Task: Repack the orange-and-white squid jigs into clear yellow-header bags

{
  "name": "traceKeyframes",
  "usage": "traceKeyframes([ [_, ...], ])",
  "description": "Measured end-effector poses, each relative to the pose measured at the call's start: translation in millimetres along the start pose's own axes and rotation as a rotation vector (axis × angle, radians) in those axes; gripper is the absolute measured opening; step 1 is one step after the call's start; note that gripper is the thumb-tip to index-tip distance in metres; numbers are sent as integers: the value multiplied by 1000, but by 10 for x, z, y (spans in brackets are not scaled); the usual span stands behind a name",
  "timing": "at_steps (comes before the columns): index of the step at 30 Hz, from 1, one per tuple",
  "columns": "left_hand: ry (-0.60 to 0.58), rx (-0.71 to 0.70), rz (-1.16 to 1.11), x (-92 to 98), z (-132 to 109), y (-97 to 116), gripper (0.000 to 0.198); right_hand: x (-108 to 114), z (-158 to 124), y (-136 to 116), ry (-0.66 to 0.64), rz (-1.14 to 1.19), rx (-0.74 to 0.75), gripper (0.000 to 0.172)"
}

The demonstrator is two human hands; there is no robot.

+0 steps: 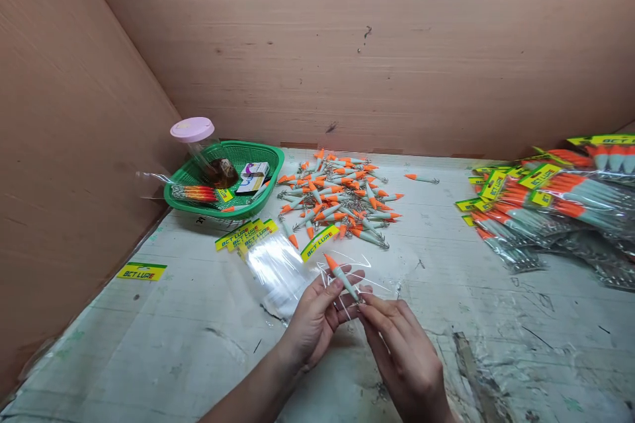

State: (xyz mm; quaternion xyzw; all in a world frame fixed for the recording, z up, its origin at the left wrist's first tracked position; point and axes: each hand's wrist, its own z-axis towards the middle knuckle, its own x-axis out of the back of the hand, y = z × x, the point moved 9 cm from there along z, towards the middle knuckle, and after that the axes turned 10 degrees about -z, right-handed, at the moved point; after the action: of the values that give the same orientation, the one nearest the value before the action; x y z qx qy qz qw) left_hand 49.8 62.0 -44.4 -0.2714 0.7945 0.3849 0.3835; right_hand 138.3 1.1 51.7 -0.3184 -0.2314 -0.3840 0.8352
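Observation:
A fishing lure [341, 273] with an orange tip and pale green body slants between my hands. My left hand [317, 314] has its thumb against the lure's side and its fingers behind. At the lower, hook end, my right hand [399, 337] pinches the lure; its fingers hide most of the hooks. A clear plastic bag [381, 269] with a yellow BCT LURE header [320, 242] lies around my left fingers; whether they grip it is unclear. To the left is a fanned stack of clear bags [275, 268]. Beyond my hands sits a pile of loose lures [342, 195].
A green basket [276, 175] at back left holds a pink-lidded cup [192, 130], a small box [253, 177] and packed red-yellow lures [193, 193]. Filled lure packs [540, 211] are heaped at right. A loose header card [142, 271] lies left. Wooden walls [347, 46] border the table.

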Motion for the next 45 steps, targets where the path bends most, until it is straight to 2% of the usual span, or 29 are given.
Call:
traceKeyframes([
  [3,-16,16,-24,24,6,-26,26,-29,38,-78,-65,-36,111,29],
  [8,42,51,-95,109,26,-81,24,-103,146,-237,-171,-170,252,27],
  [10,69,56,-119,111,24,-76,24,-56,193,-279,-142,-163,250,24],
  [13,139,24,-199,132,24,14,22,141,261,-230,-20,-19,224,25],
  [15,195,-29,-255,167,30,131,23,230,331,43,35,16,110,25],
  [17,221,-78,-277,189,41,250,24,178,402,533,-2,-70,-110,11],
  [18,221,-90,-281,189,47,294,25,76,410,835,-86,-136,-253,3],
  [21,205,-95,-292,171,56,351,33,-223,423,1413,-218,-166,-397,11],
  [23,207,-88,-296,162,51,345,35,-402,394,1613,-277,-144,-458,11],
  [25,213,-86,-296,157,45,335,34,-516,319,1699,-325,-112,-539,10],
  [27,216,-89,-297,155,43,337,32,-564,203,1725,-374,-65,-643,13],
  [30,211,-90,-298,164,48,350,29,-575,-11,1717,-472,66,-813,25],
  [35,205,-112,-272,203,59,370,28,-479,-263,1543,-597,378,-994,41],
  [38,222,-141,-252,225,58,378,27,-323,-303,1358,-590,519,-1014,44],
  [41,251,-167,-243,241,59,387,28,-127,-267,1178,-520,612,-969,40],
  [45,262,-165,-238,235,70,378,27,67,-203,1020,-465,570,-881,36],
])
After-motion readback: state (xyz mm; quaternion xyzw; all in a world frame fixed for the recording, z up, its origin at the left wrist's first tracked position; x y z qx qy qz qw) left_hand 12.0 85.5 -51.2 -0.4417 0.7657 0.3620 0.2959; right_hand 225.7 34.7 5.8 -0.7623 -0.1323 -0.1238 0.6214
